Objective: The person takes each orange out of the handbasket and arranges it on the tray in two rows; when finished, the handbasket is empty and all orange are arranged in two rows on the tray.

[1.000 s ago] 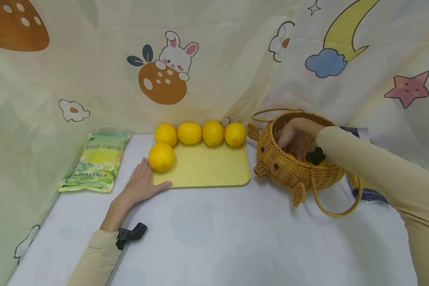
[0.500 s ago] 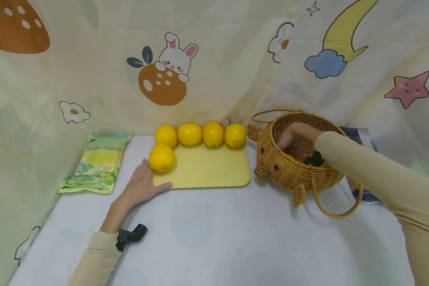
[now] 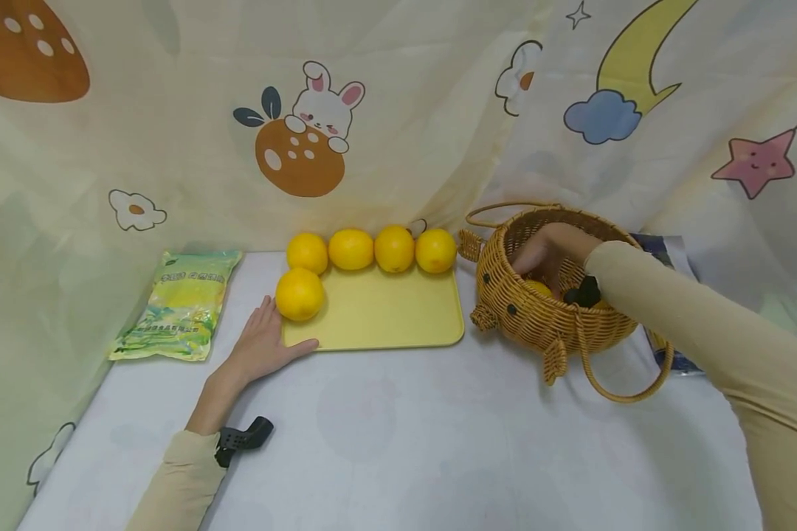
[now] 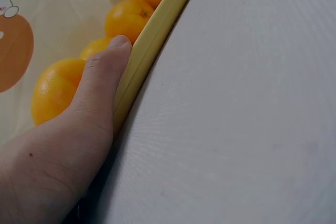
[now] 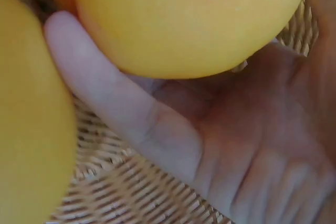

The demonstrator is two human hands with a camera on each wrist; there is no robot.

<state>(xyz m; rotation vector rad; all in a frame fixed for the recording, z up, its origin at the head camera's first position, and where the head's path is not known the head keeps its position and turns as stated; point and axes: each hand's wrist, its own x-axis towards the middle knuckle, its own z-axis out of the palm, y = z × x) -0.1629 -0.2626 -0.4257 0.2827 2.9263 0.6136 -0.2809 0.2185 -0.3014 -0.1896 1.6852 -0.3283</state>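
In the head view a pale yellow tray bears several yellow-orange oranges: a row along its back edge, and one orange in front at the left. My left hand rests at the tray's front left corner, fingers along the left side, thumb along the front rim. My right hand reaches down inside a wicker basket shaped like a pig. There its fingers curl round an orange, as the right wrist view shows. Another orange lies beside those fingers. The basket's rim hides part of this hand.
A green and yellow packet lies left of the tray. Behind the basket at the right is a partly hidden dark blue packet. One basket handle hangs down onto the table in front. A printed cloth hangs behind everything.
Inside the basket my right hand has shifted slightly, and yellow fruit now shows below its fingers. The left hand and the oranges on the tray have stayed put.
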